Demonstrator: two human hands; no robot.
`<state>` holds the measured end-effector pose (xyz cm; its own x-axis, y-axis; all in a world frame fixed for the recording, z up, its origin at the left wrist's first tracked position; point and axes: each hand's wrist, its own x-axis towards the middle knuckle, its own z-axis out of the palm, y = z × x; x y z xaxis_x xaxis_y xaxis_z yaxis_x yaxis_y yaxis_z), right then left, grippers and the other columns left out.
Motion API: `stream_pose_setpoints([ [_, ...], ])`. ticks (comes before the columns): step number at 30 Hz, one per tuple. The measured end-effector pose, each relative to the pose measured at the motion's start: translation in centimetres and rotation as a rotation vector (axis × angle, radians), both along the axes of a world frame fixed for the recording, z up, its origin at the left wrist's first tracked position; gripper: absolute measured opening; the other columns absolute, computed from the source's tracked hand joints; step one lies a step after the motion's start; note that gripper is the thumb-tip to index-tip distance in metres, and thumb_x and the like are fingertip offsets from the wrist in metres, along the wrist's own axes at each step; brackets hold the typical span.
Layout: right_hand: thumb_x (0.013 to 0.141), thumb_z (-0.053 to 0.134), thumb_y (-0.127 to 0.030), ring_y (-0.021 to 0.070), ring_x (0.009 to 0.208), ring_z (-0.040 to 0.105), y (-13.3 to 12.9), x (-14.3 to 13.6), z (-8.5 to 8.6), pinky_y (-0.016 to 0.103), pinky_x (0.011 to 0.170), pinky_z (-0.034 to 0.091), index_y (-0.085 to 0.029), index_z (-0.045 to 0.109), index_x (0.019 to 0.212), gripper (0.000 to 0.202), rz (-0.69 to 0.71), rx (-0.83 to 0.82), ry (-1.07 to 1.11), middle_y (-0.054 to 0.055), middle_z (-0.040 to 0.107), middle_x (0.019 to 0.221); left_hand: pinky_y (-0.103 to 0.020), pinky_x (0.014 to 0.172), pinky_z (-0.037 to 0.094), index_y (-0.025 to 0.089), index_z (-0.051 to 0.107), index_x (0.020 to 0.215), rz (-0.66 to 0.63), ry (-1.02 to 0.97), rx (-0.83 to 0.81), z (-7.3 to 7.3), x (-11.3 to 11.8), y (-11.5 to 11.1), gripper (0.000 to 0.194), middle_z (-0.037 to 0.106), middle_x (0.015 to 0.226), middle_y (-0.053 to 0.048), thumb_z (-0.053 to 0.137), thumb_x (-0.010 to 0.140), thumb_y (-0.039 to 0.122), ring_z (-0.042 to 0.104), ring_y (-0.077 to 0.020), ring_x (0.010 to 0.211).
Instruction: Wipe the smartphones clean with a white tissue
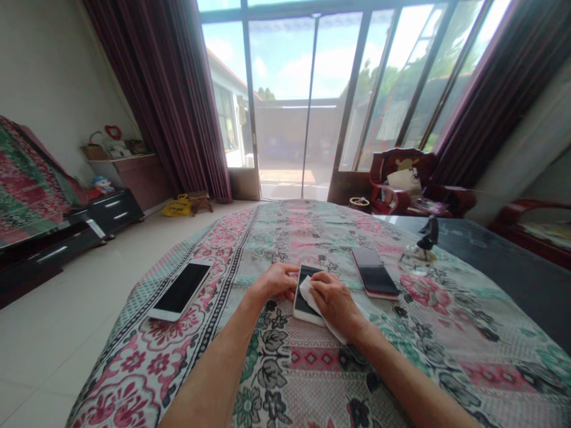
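A white-framed smartphone (307, 315) lies face up on the patterned tablecloth, between my two hands. My left hand (277, 282) grips its left edge, fingers bent against the side. Pressed to the dark screen is a white tissue (307, 289), pinched in the fingers of my right hand (334, 297); part of it trails below the palm. To the left rests a second white smartphone (182, 291) with a dark screen. On the right lies a red-edged smartphone (375, 273), also screen up. My right hand covers part of the middle phone.
The floral tablecloth (272, 380) covers a rounded table. Beyond the red-edged phone stands a clear bottle with a black spray head (428, 235). A dark table surface (473, 249) adjoins at right, near a carved wooden chair (401, 178). Glass doors (285, 137) are ahead.
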<state>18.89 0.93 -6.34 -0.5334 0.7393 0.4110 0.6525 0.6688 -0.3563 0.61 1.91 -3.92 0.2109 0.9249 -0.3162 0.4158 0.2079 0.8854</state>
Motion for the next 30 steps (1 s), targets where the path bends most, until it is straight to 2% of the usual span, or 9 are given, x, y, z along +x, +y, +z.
stream_pose_setpoints([
  [4, 0.088, 0.048, -0.019, 0.0161, 0.089, 0.054, 1.2, -0.6, 0.1, 0.026, 0.083, 0.042, -0.019, 0.067, 0.078, 0.021, -0.012, 0.002, -0.001, 0.004, 0.061, 0.093, -0.012, 0.039, 0.037, 0.019, 0.065, 0.113, -0.023, -0.017, 0.018, -0.2, -0.1, 0.0, 0.046, 0.061, 0.053, 0.003, 0.054, 0.069, 0.011, 0.059, -0.0082, 0.044],
  [8, 0.088, 0.049, -0.019, 0.0154, 0.087, 0.055, 3.1, -1.1, 0.3, 0.025, 0.083, 0.040, -0.019, 0.067, 0.076, 0.022, -0.029, 0.007, -0.036, 0.004, 0.062, 0.091, -0.012, 0.039, 0.037, 0.020, 0.067, 0.108, 0.012, 0.003, 0.011, -0.4, -0.1, 0.1, 0.042, 0.063, 0.059, 0.002, 0.052, 0.070, 0.012, 0.061, -0.0090, 0.047],
  [15, 0.089, 0.048, -0.019, 0.0143, 0.086, 0.057, 5.3, -1.7, 0.3, 0.024, 0.081, 0.039, -0.017, 0.068, 0.078, 0.023, -0.047, 0.015, -0.071, 0.005, 0.064, 0.093, -0.013, 0.039, 0.038, 0.015, 0.070, 0.093, 0.059, 0.070, -0.001, -0.6, 0.5, 0.4, 0.028, 0.061, 0.054, 0.002, 0.054, 0.070, 0.015, 0.059, -0.0098, 0.044],
  [20, 0.091, 0.046, -0.021, 0.0153, 0.088, 0.055, 3.4, -1.1, 0.4, 0.027, 0.084, 0.040, -0.019, 0.068, 0.079, 0.024, 0.034, 0.057, -0.092, 0.004, 0.063, 0.090, -0.016, 0.039, 0.038, 0.013, 0.073, 0.081, 0.077, 0.214, 0.061, -1.2, 0.6, 0.7, 0.019, 0.058, 0.047, 0.002, 0.058, 0.069, 0.017, 0.057, -0.0118, 0.041],
  [26, 0.093, 0.042, -0.021, 0.0158, 0.092, 0.054, -1.2, -0.1, 0.1, 0.028, 0.084, 0.043, -0.022, 0.067, 0.086, 0.026, 0.154, 0.034, -0.030, 0.004, 0.063, 0.095, -0.013, 0.038, 0.034, 0.013, 0.072, 0.086, -0.036, 0.047, 0.007, -0.8, -0.6, 0.2, 0.026, 0.059, 0.053, 0.001, 0.055, 0.067, 0.016, 0.057, -0.0087, 0.043],
  [30, 0.092, 0.043, -0.020, 0.0155, 0.088, 0.055, -1.2, -0.3, 0.1, 0.028, 0.083, 0.044, -0.022, 0.067, 0.083, 0.026, 0.155, 0.032, -0.028, 0.004, 0.064, 0.093, -0.013, 0.038, 0.033, 0.012, 0.072, 0.085, -0.037, 0.017, 0.001, -0.7, -1.0, 0.1, 0.024, 0.058, 0.051, 0.001, 0.058, 0.066, 0.018, 0.057, -0.0081, 0.044],
])
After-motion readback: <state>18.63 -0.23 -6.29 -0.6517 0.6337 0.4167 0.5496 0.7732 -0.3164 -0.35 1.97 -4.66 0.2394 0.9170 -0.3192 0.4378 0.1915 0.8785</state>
